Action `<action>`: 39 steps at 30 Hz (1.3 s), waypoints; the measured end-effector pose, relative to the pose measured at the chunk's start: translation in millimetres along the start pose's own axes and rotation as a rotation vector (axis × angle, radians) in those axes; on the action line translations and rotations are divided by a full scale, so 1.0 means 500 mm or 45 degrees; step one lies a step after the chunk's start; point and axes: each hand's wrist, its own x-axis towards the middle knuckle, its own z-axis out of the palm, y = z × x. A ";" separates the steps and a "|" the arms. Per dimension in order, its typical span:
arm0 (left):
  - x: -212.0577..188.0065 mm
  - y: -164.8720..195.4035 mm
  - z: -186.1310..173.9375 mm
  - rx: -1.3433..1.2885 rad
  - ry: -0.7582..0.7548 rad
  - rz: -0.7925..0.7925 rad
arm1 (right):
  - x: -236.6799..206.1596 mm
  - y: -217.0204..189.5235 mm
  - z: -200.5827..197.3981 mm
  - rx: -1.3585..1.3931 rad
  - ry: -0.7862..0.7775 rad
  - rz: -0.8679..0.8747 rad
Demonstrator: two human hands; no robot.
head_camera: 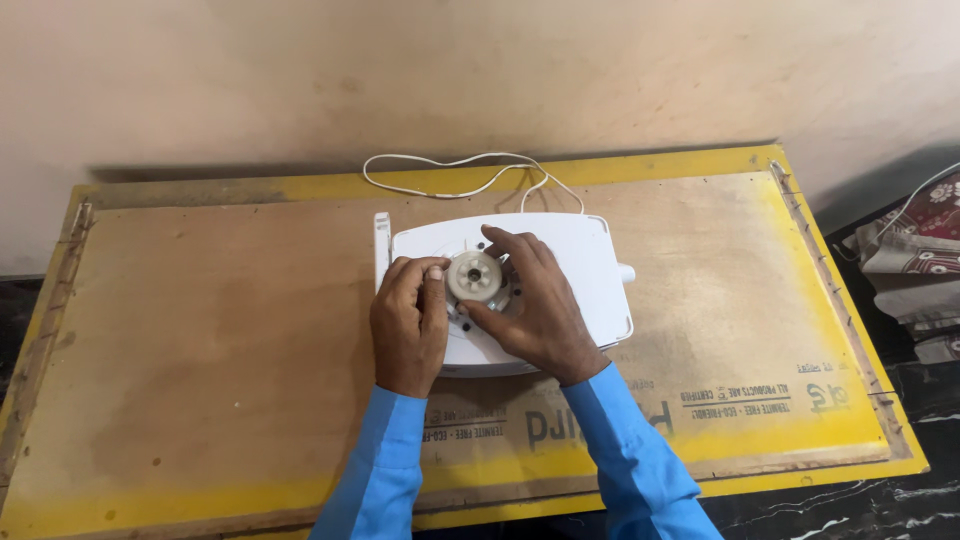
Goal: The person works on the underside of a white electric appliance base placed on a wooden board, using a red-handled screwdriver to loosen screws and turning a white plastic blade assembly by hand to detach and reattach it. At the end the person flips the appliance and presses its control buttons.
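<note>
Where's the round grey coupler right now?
In the head view, the grey coupler sits mid-table atop the white appliance base, between the left hand and right hand.

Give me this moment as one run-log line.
left hand: fingertips at grey toothed coupler | right hand: grip around coupler's far side | white appliance base: flat on yellow-edged board | cord: loose behind

Bare beige wall, yellow-edged plywood tabletop, dark, perhaps marble, floor, patterned cloth at right
</note>
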 end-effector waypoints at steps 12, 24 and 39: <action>0.003 -0.001 0.004 0.031 -0.008 -0.041 | 0.004 0.013 0.003 0.083 -0.024 0.101; -0.001 0.001 0.008 0.022 0.007 -0.012 | 0.001 0.006 -0.005 0.034 -0.024 0.038; -0.009 0.011 0.014 0.057 0.008 -0.027 | -0.014 0.005 -0.013 0.016 -0.004 0.016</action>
